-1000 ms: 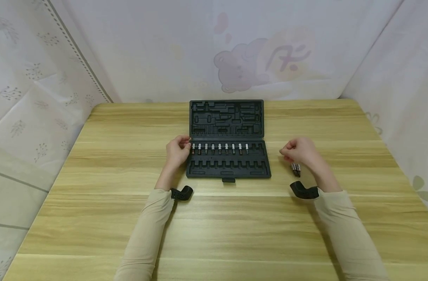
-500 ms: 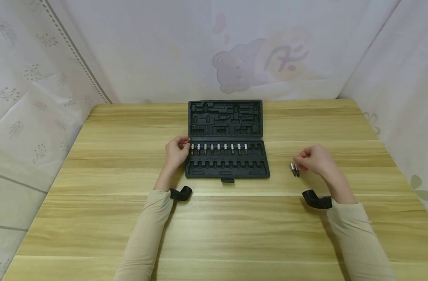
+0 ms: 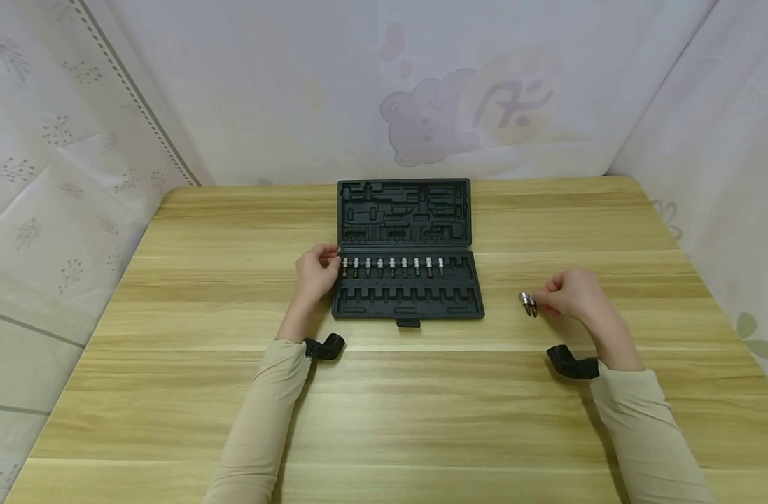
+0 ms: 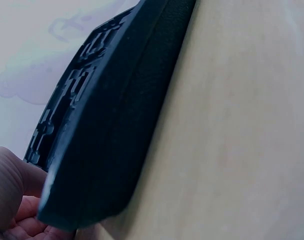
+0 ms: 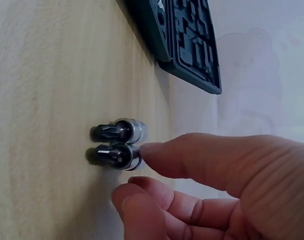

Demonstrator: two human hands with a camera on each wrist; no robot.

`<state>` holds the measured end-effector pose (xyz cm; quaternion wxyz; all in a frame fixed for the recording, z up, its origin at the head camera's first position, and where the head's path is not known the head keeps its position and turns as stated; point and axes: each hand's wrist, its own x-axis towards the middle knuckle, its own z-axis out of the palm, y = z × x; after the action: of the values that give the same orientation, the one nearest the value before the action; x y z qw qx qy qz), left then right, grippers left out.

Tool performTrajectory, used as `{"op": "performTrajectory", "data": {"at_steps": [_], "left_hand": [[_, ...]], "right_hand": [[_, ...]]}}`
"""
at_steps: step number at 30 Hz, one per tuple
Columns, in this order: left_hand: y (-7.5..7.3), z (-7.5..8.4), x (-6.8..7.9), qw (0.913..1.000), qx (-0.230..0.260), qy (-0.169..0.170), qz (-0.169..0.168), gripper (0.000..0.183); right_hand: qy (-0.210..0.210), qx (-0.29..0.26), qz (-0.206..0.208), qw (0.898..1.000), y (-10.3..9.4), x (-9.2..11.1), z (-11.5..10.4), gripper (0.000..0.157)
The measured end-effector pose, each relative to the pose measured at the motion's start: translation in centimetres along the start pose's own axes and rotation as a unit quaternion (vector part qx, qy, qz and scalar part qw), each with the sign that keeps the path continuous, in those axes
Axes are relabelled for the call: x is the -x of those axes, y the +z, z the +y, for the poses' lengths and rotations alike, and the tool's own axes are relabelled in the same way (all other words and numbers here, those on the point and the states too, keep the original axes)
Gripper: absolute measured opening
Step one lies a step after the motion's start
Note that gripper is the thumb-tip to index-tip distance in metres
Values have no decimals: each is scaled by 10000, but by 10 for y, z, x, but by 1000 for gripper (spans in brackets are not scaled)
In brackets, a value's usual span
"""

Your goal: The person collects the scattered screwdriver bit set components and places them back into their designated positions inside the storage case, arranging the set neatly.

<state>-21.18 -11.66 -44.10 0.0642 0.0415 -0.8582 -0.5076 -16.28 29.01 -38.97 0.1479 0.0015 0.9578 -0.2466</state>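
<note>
A black socket case (image 3: 409,284) lies open on the table, its lid (image 3: 405,212) tipped back. Several silver bit sockets (image 3: 393,264) stand in a row along its upper slots. My left hand (image 3: 316,269) grips the case's left edge, thumb at the rim and fingers curled beside it (image 4: 27,220). To the right of the case, two bit sockets lie side by side on the wood. On the nearer bit socket (image 5: 123,156) rests my right thumb tip, with the bent fingers a little apart from it. The other bit socket (image 5: 129,131) lies just beyond. My right hand (image 3: 573,294) is low over the table.
Slots at the right end of the upper row and the whole lower row (image 3: 405,295) of the case hold no sockets. A black wrist mount sits on each forearm, left (image 3: 325,347) and right (image 3: 573,362). A printed curtain (image 3: 283,91) hangs behind the wooden table (image 3: 421,420).
My right hand has moved right and toward me, from beside the case to the loose bit sockets, its thumb now touching one. My left hand stays on the case.
</note>
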Motion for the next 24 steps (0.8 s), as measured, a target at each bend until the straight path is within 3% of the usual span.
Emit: {"op": "performTrajectory", "data": {"at_steps": [10, 15, 24], "left_hand": [[0, -5, -1, 9994, 280, 190, 120, 20], [0, -3, -1, 9998, 171, 55, 12, 23], [-1, 1, 0, 9999, 62, -90, -36, 23]], "right_hand": [[318, -90, -361, 9988, 3, -4, 2, 26], [447, -97, -429, 9980, 3, -7, 2, 27], [181, -120, -209, 9995, 0, -14, -10, 29]]}}
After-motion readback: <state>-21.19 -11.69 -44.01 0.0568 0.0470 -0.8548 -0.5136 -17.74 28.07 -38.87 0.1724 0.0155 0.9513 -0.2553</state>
